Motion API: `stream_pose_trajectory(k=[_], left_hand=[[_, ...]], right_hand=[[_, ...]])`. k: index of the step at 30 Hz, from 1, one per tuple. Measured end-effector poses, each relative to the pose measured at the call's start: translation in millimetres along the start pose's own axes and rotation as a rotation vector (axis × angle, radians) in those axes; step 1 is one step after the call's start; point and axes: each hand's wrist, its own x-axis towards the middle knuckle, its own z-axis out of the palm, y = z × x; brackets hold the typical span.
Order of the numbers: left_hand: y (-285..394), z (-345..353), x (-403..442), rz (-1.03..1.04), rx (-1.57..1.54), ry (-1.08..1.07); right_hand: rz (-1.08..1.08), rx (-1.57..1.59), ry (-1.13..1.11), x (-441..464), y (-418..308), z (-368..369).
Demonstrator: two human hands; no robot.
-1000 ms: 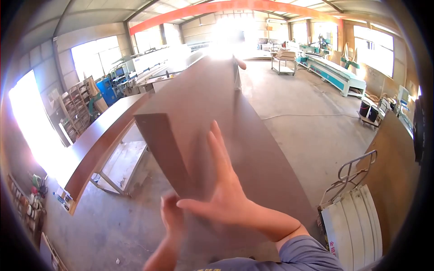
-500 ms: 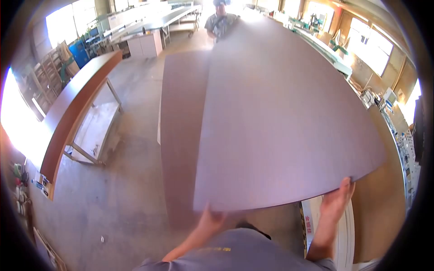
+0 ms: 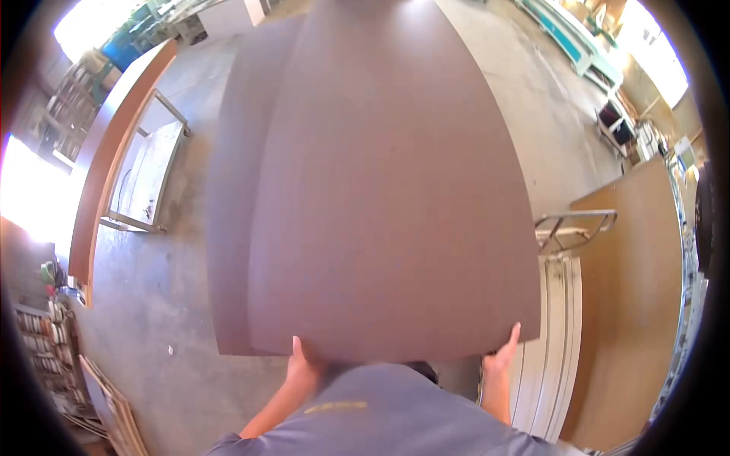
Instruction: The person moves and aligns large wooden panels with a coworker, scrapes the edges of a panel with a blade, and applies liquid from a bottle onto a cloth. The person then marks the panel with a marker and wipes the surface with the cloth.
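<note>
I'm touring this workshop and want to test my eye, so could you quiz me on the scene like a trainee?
1. True or false: the left hand has its thumb over the near edge of the upper brown panel.
2. Where does the second brown panel show? A) Past the upper panel's left edge. B) Past its right edge.
3. In a few words: which hand is nearer the tan board?

Key
1. True; the fingers beneath are hidden.
2. A.
3. The right hand.
</note>
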Motion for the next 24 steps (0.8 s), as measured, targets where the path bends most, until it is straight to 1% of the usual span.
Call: stream_pose_trajectory(k=[1, 3, 4, 5, 6, 7, 8, 9, 11, 12, 15, 16, 17, 18, 22, 24], left_hand=[[-12.0, -0.5, 2.8, 0.050, -0.024, -0.008], [9.1, 30.6, -11.9, 0.043, -0.012, -0.051], [22.0, 47.9, -23.6, 0.024, -0.003, -0.059], [43.8, 75.4, -34.8, -0.098, -0.011, -0.007], [55.0, 95.6, -39.1, -0.203, -0.025, 0.044], [47.9, 102.6, -35.5, -0.223, -0.371, 0.123], [34.2, 97.9, -29.8, -0.216, -0.383, 0.140], [13.5, 85.3, -24.3, -0.104, -0.187, 0.047], [-21.9, 67.3, -15.0, 0.025, -0.003, -0.027], [-35.9, 60.9, -11.1, 0.059, 0.006, -0.032], [-65.4, 52.6, 13.0, 0.027, -0.050, 0.108], [-58.5, 61.1, 10.6, 0.059, -0.055, 0.119], [-52.8, 69.0, 9.2, 0.091, -0.060, 0.129], [-44.5, 75.5, 5.7, 0.030, -0.057, 0.153], [-30.5, 89.4, 2.7, -0.064, -0.113, 0.207], [-23.2, 95.7, 2.9, -0.110, -0.179, 0.243]], right_hand=[[0.000, 0.004, -0.048, 3.0, -4.5, 13.8], [0.055, -0.027, -0.012, 28.6, -11.2, 22.0], [0.065, -0.046, 0.044, 45.8, -12.2, 18.3], [0.077, -0.126, 0.115, 61.0, -14.2, 17.6], [0.093, -0.141, 0.126, 70.5, -16.7, 15.8], [0.113, -0.129, 0.104, 79.0, -19.1, 21.6], [0.136, -0.116, 0.075, 90.7, -18.7, 26.4], [0.138, -0.135, 0.062, 102.2, -15.6, 28.4], [0.169, -0.153, 0.054, 122.1, -10.2, 28.4], [0.189, -0.157, 0.057, 132.1, -6.6, 26.7], [0.195, -0.195, -0.073, 159.8, 5.9, 20.5], [0.204, -0.200, -0.087, 158.7, 5.1, 23.1], [0.230, -0.182, -0.078, 156.1, 3.0, 25.8], [0.256, -0.162, -0.063, 153.1, 3.1, 29.1], [0.285, -0.172, -0.114, 159.1, 8.2, 24.3], [0.286, -0.166, -0.040, 156.5, 3.1, 23.0]])
